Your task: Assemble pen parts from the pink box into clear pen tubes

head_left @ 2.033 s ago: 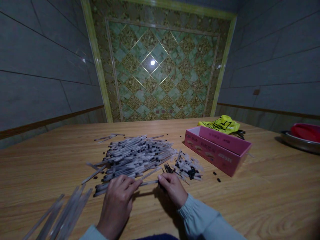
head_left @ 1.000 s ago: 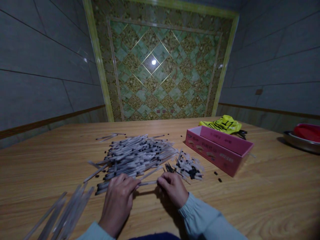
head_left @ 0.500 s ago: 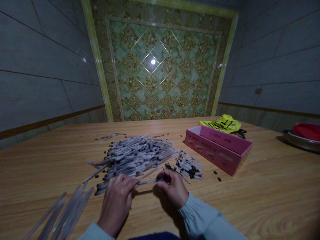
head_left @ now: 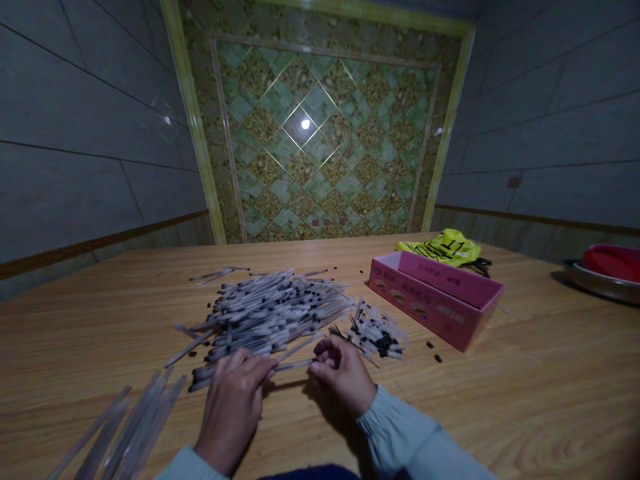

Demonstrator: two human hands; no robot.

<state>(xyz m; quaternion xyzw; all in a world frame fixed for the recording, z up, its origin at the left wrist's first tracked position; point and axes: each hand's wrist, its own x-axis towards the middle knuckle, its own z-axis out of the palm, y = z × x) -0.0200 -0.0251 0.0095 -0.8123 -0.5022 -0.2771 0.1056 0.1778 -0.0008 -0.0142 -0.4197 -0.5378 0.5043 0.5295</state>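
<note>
Between my hands lies a thin translucent tube (head_left: 294, 365), roughly level above the wooden table. My left hand (head_left: 237, 393) is closed on its left end. At the other end, my right hand (head_left: 343, 371) has thumb and forefinger curled together around the tube's tip; the tip itself is hard to make out. Just beyond my hands spreads a big pile of similar tubes with dark ends (head_left: 280, 307). A smaller heap of short white and black pieces (head_left: 377, 333) sits beyond my right hand.
Several clear tubes (head_left: 143, 420) lie at the front left of the table (head_left: 525, 393). A pink open box (head_left: 435, 300) stands at the right, with a yellow bag (head_left: 445, 248) behind it. A metal tray (head_left: 600, 283) holds something red at the far right.
The fingers of my right hand have shifted very slightly at the tube's tip. My left hand has stayed nearly still, and the view has moved a little.
</note>
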